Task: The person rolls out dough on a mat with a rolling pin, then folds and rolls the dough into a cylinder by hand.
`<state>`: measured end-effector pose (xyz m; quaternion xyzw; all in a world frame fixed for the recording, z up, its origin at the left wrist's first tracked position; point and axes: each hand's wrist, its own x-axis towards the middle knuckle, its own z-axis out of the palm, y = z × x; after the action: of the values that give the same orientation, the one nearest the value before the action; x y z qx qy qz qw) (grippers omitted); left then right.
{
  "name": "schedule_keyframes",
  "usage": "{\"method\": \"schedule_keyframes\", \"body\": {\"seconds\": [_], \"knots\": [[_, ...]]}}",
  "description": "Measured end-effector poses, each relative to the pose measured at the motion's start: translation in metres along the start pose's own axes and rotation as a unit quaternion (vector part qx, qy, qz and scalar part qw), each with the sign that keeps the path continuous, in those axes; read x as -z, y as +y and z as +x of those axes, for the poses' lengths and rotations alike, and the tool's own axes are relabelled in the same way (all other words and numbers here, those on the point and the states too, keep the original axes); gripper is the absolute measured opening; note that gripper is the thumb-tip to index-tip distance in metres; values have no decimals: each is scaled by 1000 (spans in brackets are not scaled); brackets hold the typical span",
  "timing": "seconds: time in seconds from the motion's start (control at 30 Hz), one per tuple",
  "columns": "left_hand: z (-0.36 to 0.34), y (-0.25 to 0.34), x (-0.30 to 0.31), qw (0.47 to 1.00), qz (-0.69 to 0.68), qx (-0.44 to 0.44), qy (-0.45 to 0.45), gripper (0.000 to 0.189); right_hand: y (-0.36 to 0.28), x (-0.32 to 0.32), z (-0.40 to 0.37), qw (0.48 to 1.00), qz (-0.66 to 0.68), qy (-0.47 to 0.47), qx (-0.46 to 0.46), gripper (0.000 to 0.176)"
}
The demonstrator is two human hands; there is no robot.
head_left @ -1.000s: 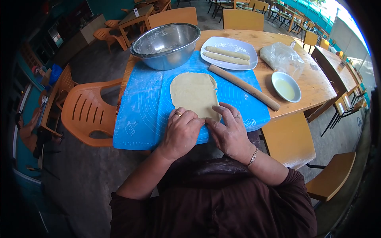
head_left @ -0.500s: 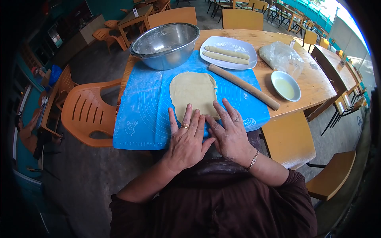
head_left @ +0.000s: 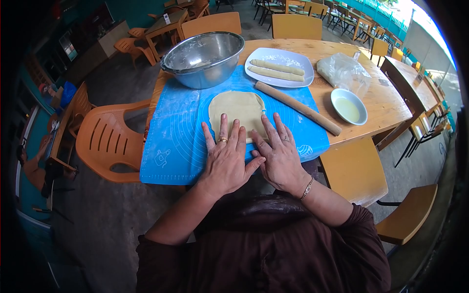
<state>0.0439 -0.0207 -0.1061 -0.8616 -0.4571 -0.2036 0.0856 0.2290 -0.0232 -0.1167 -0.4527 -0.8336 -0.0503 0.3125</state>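
A flat sheet of pale dough (head_left: 237, 108) lies on the blue silicone mat (head_left: 166, 139), its near edge under my fingers. My left hand (head_left: 225, 163) rests palm down with fingers stretched over the lower left part of the sheet. Beside it, my right hand (head_left: 281, 163) lies over the lower right part, fingers out and the two thumbs close together. Both hands are dusted with flour. A wooden rolling pin (head_left: 298, 108) lies slantwise across the mat's right side.
A steel bowl (head_left: 205, 73) stands at the mat's far left corner. Two dough rolls (head_left: 276, 73) lie on a floured white plate (head_left: 307, 62). To the right are a clear plastic bag (head_left: 342, 71) and a small bowl of pale liquid (head_left: 349, 108). An orange chair (head_left: 105, 141) stands at left.
Both hands have slid forward over the dough, so the fingers now cover more of its near part. The view has shifted slightly; the rolling pin, plate and bowls stay in place.
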Motion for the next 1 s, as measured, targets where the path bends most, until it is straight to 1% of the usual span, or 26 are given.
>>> {"method": "schedule_keyframes", "body": {"seconds": [0.03, 0.13, 0.17, 0.23, 0.37, 0.43, 0.67, 0.73, 0.83, 1.0], "knots": [[0, 0, -1, 1000, 8, 5, 15, 92, -1, 3, -2, 1000, 1, -6, 7, 42], [-7, 10, 12, 1000, -19, -12, 6, 94, -2, 10, -7, 1000, 10, -14, 18, 43], [-10, 14, 12, 1000, -20, -12, 4, 94, -2, 11, -9, 999, 18, -17, 25, 43], [-15, 19, 12, 999, -31, -28, -21, 88, -1, 10, -8, 999, 10, -25, 22, 43], [-10, 13, 6, 999, -23, -25, -3, 89, 1, 5, -2, 1000, -5, -25, 17, 43], [-6, 8, 3, 1000, -19, -16, -4, 96, 3, 4, 3, 1000, -4, -24, 15, 43], [1, -2, 1, 999, -40, -10, -2, 95, 5, 2, 7, 1000, -2, -15, 5, 43], [-7, 4, 7, 998, -49, -31, 23, 96, 1, 8, 2, 1000, -1, -19, 12, 43], [-19, 12, 16, 998, -46, -49, 7, 92, -2, 13, -3, 999, 1, -30, 20, 44], [-9, 3, 3, 999, -34, -30, 22, 93, 2, 5, 5, 999, -4, -26, 19, 44]]}}
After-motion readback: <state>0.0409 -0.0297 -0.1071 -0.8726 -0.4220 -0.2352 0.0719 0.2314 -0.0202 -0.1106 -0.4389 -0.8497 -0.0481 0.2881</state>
